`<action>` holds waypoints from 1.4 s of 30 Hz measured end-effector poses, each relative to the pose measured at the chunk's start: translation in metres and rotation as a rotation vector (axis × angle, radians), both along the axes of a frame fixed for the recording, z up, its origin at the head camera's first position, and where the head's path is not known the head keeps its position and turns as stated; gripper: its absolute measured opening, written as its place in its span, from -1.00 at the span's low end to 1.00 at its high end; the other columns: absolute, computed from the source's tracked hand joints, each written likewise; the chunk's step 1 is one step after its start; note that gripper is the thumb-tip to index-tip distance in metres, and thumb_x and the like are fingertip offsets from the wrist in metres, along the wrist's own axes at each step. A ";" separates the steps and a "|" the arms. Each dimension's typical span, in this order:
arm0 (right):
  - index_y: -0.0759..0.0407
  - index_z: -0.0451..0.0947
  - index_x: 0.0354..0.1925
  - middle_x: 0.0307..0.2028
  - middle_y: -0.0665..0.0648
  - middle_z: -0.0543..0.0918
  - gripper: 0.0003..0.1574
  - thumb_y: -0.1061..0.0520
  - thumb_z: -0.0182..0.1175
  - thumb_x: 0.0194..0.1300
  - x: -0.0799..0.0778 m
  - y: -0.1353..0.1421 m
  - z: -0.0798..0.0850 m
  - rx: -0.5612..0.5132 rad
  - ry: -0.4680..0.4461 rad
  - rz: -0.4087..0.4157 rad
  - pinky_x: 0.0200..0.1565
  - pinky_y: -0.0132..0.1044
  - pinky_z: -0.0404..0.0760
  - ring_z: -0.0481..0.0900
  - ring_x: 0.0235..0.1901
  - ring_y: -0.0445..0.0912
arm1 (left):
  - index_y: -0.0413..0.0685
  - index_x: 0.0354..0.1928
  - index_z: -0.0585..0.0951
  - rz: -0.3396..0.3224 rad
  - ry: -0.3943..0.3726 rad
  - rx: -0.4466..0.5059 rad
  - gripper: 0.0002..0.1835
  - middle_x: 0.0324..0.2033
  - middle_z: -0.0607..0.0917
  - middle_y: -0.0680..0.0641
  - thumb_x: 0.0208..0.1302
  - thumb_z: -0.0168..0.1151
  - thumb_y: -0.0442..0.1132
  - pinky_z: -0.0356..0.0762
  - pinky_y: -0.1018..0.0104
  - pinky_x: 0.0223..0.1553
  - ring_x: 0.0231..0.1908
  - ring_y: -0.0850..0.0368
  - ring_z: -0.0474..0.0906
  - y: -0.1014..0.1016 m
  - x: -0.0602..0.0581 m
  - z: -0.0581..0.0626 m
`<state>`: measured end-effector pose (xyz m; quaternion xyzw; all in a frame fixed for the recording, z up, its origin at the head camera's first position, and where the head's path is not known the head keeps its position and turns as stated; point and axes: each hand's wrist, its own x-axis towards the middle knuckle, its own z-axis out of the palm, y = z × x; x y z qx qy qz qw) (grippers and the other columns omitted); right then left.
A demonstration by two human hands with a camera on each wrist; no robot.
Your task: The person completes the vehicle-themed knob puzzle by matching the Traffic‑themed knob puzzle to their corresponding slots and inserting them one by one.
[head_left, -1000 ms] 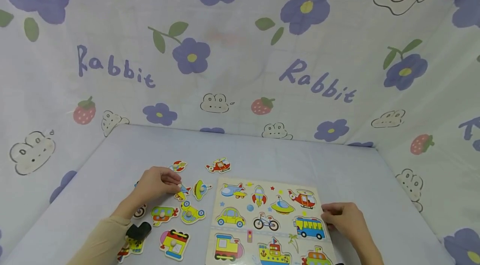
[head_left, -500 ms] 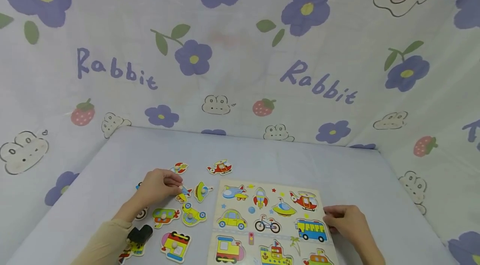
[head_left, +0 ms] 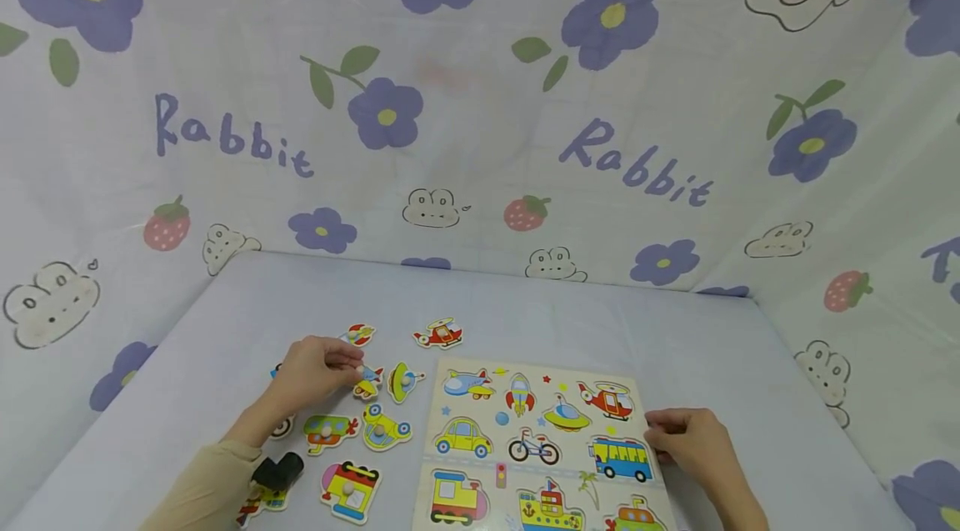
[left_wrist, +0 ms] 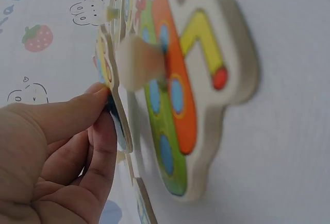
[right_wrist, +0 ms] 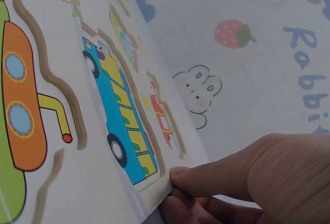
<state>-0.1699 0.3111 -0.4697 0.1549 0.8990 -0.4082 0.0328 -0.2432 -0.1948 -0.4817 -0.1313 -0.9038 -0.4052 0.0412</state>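
My left hand [head_left: 313, 373] pinches the airplane puzzle piece [head_left: 368, 382] between thumb and fingers, at the left of the head view. That piece [left_wrist: 114, 87] shows edge-on in the left wrist view, its far side hidden. Close in front of that camera is the submarine piece [left_wrist: 172, 95] with its wooden knob. At the right, my right hand [head_left: 692, 441] holds the right edge of the wooden puzzle board [head_left: 573, 464], near the bus picture. Its thumb [right_wrist: 206, 179] lies on top of the board, with curled fingers below, in the right wrist view.
Around my left hand lie the flying saucer [head_left: 405, 382], car [head_left: 386, 428], train [head_left: 350, 491], rocket [head_left: 361, 335] and helicopter [head_left: 439, 333] pieces. A black object [head_left: 279, 471] sits by the left sleeve, partly covering other pieces. A patterned cloth [head_left: 480, 139] hangs behind the table.
The airplane piece has turned a little in my left hand's fingertips, while that hand stays nearly in place. My right hand remains on the board's edge, and the board looks unmoved.
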 end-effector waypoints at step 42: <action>0.50 0.59 0.01 -0.42 0.12 0.62 -0.55 0.41 0.36 0.11 0.002 0.004 0.003 -0.013 0.002 0.052 -0.34 -0.23 0.67 0.56 -0.42 -0.05 | -0.15 -0.17 0.73 -0.036 -0.016 0.191 -0.79 -0.38 0.72 0.10 0.12 0.47 -0.35 0.60 0.37 -0.31 -0.36 0.24 0.64 0.078 0.009 0.027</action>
